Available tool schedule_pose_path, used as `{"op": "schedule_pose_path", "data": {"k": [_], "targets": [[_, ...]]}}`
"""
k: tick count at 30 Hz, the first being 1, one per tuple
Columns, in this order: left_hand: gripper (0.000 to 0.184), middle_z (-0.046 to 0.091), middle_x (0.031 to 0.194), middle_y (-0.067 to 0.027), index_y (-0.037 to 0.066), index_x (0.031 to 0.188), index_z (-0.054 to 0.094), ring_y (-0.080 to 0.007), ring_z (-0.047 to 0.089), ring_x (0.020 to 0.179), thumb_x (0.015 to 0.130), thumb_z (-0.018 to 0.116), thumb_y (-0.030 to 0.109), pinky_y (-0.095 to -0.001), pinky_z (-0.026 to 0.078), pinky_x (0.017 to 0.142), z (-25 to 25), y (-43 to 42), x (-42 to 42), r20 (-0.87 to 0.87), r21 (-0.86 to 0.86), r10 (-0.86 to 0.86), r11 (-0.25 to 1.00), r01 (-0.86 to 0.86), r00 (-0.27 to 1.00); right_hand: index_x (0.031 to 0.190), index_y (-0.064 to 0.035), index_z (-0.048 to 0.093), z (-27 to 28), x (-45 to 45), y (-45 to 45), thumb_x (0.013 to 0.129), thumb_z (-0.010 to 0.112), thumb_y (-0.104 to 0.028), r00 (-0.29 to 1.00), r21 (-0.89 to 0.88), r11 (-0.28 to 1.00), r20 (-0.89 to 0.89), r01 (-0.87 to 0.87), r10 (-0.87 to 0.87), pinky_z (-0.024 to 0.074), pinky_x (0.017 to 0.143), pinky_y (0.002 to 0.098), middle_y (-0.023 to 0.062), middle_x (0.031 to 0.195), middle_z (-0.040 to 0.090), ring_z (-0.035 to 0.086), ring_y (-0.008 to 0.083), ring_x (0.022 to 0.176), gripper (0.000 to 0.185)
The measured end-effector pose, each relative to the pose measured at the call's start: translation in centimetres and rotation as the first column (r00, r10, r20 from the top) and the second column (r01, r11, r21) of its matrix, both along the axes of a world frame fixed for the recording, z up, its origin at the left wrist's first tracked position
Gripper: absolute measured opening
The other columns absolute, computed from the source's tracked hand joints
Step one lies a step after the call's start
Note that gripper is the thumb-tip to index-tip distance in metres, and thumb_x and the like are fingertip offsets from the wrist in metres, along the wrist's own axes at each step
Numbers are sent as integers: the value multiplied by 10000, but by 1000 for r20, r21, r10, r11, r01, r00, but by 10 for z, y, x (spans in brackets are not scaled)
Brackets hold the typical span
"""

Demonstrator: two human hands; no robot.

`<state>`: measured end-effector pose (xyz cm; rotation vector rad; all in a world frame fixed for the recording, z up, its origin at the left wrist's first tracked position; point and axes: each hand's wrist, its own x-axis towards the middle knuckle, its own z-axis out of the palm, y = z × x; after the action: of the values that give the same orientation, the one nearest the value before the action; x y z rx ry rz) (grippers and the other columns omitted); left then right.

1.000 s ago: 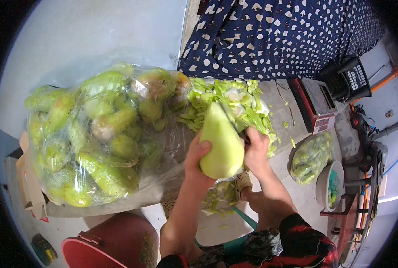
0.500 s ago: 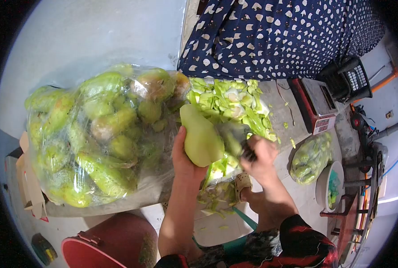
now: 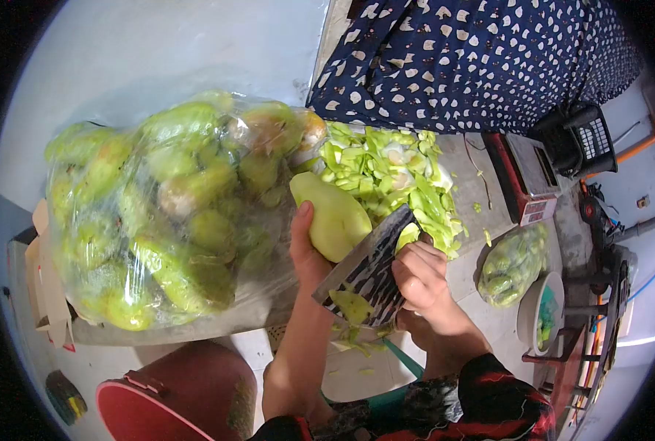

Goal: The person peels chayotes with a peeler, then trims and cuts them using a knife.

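Pale green fruit [image 3: 333, 218] beside broad knife [image 3: 366, 263]

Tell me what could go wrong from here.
The broad knife is close to the left hand, so a slip might cut it. The green papaya in that hand could slide loose, as its pared surface may be slick. The peel scrap on the blade might drop.

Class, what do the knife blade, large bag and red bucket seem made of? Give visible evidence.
Knife blade: probably metal, streaky dark finish; flat, with a plain grey strip.
Large bag: apparently thin, glossy plastic; see-through, wrinkled, bright highlights.
Red bucket: likely plastic, smooth, fairly dull; moulded-looking rim.
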<state>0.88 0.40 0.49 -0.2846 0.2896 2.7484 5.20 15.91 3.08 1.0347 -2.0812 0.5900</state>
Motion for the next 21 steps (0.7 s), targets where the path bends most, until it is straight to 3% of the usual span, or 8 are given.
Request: {"op": "schedule_pose_path", "data": {"k": [4,5,7,13,15,16,18,21], "targets": [[509,626,1073,-107,64,1216,524,-232,623,984,865,606,424,-374,515,863,1,3,1,-32,0,8,1000,-8,999,685,-33,411,-4,3,6,619,647,-145,998,17,999,56,42,-42,352,403,336,69,601,399,451,225,475,269],[498,639,1053,-116,66,1192,544,-252,638,947,860,602,432,-401,532,832,1,7,1,27,-77,77,994,-75,997,685,-33,411,-9,1,8,619,647,-145,997,18,999,57,45,-46,352,403,336,69,601,399,451,225,475,269],[489,653,1033,-125,68,1168,563,-272,654,911,855,598,441,-427,548,800,1,10,-1,72,-153,151,978,-138,986,677,-34,401,-23,-9,15,583,699,-188,937,-33,946,153,322,-314,358,416,358,82,598,401,451,246,469,348],[517,649,1048,-138,39,1184,565,-285,641,957,837,594,420,-409,529,845,-7,4,-2,18,-134,67,989,-64,998,750,8,515,-8,2,13,579,767,-162,970,-59,977,146,203,-193,350,422,347,83,590,404,443,246,461,348],[606,553,1189,-109,71,1360,406,-242,564,1100,852,614,330,-399,477,932,-11,2,-1,-147,-97,5,995,-19,989,748,11,510,-3,6,8,560,771,-151,968,-103,972,154,213,-196,358,424,345,88,596,412,448,247,463,360],[606,553,1189,-109,71,1360,406,-242,564,1100,852,614,330,-399,477,932,-10,1,0,-147,-97,1,995,-15,989,744,-21,490,-2,4,7,612,774,-15,955,-116,960,183,255,-231,358,435,324,72,578,443,434,241,450,313],[646,541,1201,-120,54,1379,384,-247,562,1098,836,615,317,-386,475,936,-4,0,0,-194,-95,5,995,-24,981,728,-17,484,-10,0,17,597,714,14,921,-77,948,273,309,-278,389,447,325,99,586,474,470,262,460,266],[636,633,1100,-174,2,1275,515,-287,640,980,798,613,409,-399,531,866,-7,-3,-3,-223,-161,20,985,-57,975,714,-17,478,-8,1,17,598,691,22,921,-74,950,280,303,-272,396,449,321,103,590,486,479,261,462,246]]}}
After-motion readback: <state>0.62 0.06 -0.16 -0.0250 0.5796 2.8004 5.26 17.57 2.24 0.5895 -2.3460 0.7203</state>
